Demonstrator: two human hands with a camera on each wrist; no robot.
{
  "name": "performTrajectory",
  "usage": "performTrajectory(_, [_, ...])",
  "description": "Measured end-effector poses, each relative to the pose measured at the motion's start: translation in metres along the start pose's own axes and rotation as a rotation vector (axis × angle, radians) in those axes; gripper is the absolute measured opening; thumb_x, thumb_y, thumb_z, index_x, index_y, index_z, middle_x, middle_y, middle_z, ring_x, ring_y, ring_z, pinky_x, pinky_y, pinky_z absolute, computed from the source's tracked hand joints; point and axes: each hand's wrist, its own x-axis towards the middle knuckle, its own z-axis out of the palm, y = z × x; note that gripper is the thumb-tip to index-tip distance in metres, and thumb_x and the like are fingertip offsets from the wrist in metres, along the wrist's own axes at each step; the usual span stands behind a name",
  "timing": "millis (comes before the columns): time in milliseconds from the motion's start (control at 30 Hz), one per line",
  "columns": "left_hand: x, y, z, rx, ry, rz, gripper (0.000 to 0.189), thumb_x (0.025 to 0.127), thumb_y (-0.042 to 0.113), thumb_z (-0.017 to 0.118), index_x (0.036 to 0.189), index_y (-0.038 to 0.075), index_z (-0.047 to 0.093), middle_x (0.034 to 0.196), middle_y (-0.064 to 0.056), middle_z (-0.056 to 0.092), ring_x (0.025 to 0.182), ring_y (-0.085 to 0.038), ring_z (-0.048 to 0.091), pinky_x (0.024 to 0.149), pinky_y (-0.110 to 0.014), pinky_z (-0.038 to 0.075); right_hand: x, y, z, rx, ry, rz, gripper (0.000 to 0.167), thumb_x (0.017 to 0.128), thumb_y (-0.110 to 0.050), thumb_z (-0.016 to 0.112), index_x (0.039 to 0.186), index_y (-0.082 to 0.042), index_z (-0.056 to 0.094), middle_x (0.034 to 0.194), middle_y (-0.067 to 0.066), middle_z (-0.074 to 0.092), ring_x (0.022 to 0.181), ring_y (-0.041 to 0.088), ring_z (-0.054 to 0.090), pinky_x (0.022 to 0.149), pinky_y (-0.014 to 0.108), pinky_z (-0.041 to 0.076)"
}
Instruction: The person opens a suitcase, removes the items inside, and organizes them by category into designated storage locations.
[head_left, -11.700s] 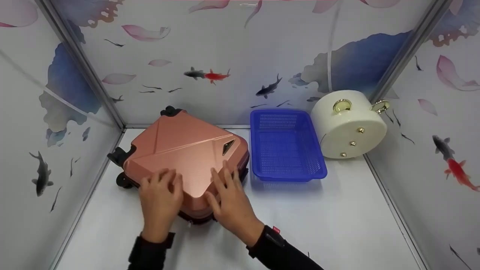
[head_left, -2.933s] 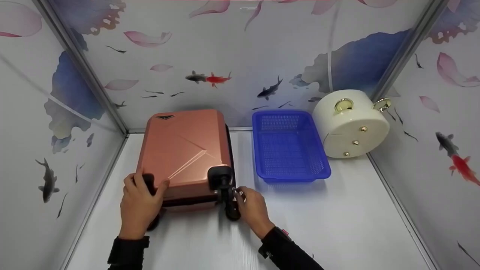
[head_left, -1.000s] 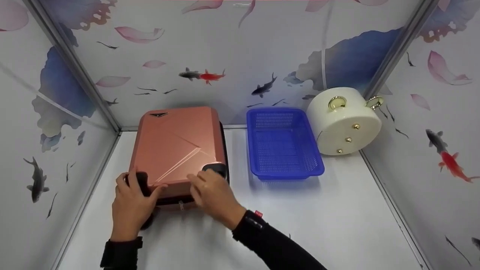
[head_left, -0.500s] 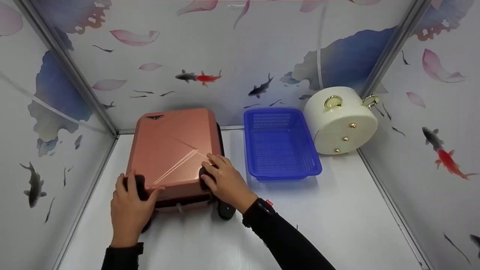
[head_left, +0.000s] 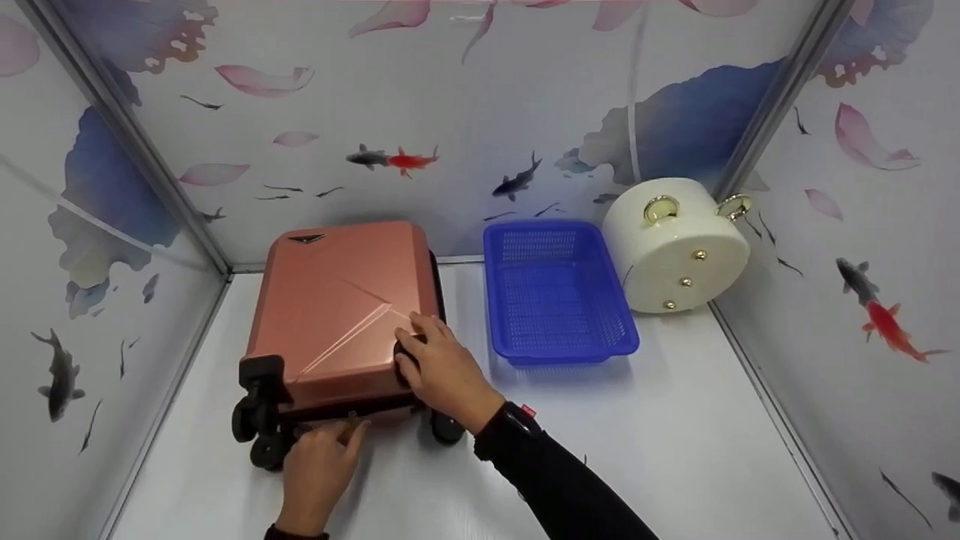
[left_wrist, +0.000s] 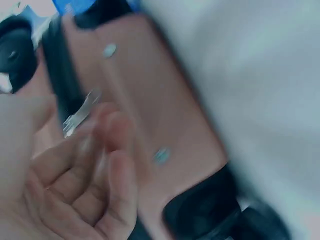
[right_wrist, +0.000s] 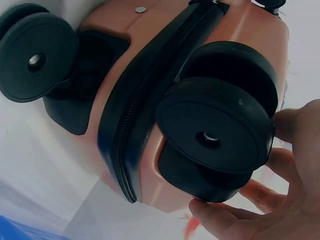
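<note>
A rose-pink hard-shell suitcase lies flat, its black-wheeled end towards me. My right hand holds the near right corner, its fingers around the black wheel housing. At the near edge, my left hand is beside the zipper, thumb and fingers loosely bent. In the blurred left wrist view, a silver zipper pull hangs close by the fingertips, not visibly pinched. The black zipper band runs between the two shells and looks closed along the stretch seen in the right wrist view.
A blue perforated plastic basket stands right of the suitcase. Against it leans a round cream case with gold rings and studs. Printed walls enclose the white table at the back and sides.
The suitcase was turned until its wheels faced me. My right hand went from the right-side zipper across the near edge, then to the right corner. My left hand just left the left corner for the zipper.
</note>
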Motion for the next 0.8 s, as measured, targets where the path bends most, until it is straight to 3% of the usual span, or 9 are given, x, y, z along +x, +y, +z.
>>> performTrajectory(67, [0.003,0.002,0.006,0.008,-0.091,-0.057,0.031,0.099,0.031,0.082,0.074,0.017,0.072,0.070,0.001,0.072,0.061,-0.015,0.063,0.059,-0.041,0.051,-0.001,-0.001,0.001,0.005,-0.001,0.012,0.056,0.117,-0.046,0.051,0.161,-0.012,0.058,0.169,0.017,0.050,0.157,0.046,0.050,0.122,0.055,0.051])
performTrajectory(133, [0.006,0.004,0.009,0.010,-0.127,-0.089,0.036,0.101,0.026,0.079,0.069,0.016,0.065,0.068,0.000,0.068,0.060,-0.016,0.059,0.058,-0.039,0.048,-0.002,-0.002,0.002,0.003,-0.010,0.019,0.063,0.117,-0.052,0.049,0.163,-0.010,0.054,0.171,0.018,0.047,0.158,0.049,0.047,0.120,0.056,0.052])
performTrajectory(267, [0.009,0.006,0.008,-0.002,-0.146,-0.092,0.036,0.104,0.018,0.071,0.069,0.015,0.063,0.066,-0.002,0.065,0.058,-0.017,0.055,0.056,-0.038,0.044,-0.003,-0.003,0.005,-0.024,-0.015,0.021,0.071,0.114,-0.059,0.052,0.166,-0.011,0.050,0.172,0.016,0.044,0.159,0.051,0.045,0.115,0.056,0.056])
performTrajectory(433, [0.004,-0.001,0.002,-0.013,-0.148,-0.051,0.039,0.109,0.020,0.064,0.071,0.015,0.060,0.070,-0.007,0.069,0.062,-0.024,0.065,0.058,-0.048,0.050,-0.003,-0.005,0.007,-0.065,-0.020,0.019,0.079,0.108,-0.061,0.063,0.168,-0.011,0.048,0.173,0.016,0.042,0.159,0.050,0.045,0.115,0.053,0.057])
performTrajectory(533, [0.001,-0.009,0.000,-0.027,-0.105,-0.024,0.043,0.110,0.021,0.065,0.069,0.017,0.055,0.067,-0.007,0.065,0.061,-0.029,0.064,0.061,-0.051,0.050,-0.003,-0.005,0.008,-0.103,-0.017,0.016,0.080,0.107,-0.058,0.066,0.167,-0.009,0.047,0.174,0.017,0.040,0.158,0.051,0.046,0.116,0.052,0.056])
performTrajectory(633, [-0.001,-0.023,-0.005,-0.045,-0.065,-0.048,0.043,0.111,0.021,0.064,0.068,0.016,0.056,0.066,-0.008,0.064,0.063,-0.035,0.063,0.065,-0.054,0.049,-0.004,-0.005,0.008,-0.103,-0.016,0.029,0.080,0.107,-0.057,0.067,0.167,-0.009,0.047,0.175,0.016,0.040,0.158,0.051,0.046,0.116,0.052,0.056])
performTrajectory(700, [-0.001,-0.036,-0.011,-0.059,-0.066,-0.109,0.042,0.113,0.024,0.060,0.072,0.012,0.062,0.072,-0.016,0.069,0.069,-0.041,0.066,0.069,-0.057,0.051,-0.004,-0.005,0.008,-0.089,-0.020,0.036,0.080,0.107,-0.057,0.068,0.168,-0.009,0.047,0.175,0.016,0.039,0.158,0.051,0.046,0.116,0.054,0.056])
performTrajectory(800, [-0.003,-0.059,-0.021,-0.060,-0.062,-0.217,0.046,0.115,0.032,0.054,0.086,0.005,0.076,0.095,-0.031,0.077,0.094,-0.058,0.073,0.082,-0.067,0.053,-0.004,-0.006,0.008,-0.068,-0.039,0.055,0.082,0.107,-0.058,0.067,0.169,-0.009,0.045,0.177,0.014,0.037,0.160,0.051,0.044,0.116,0.055,0.056])
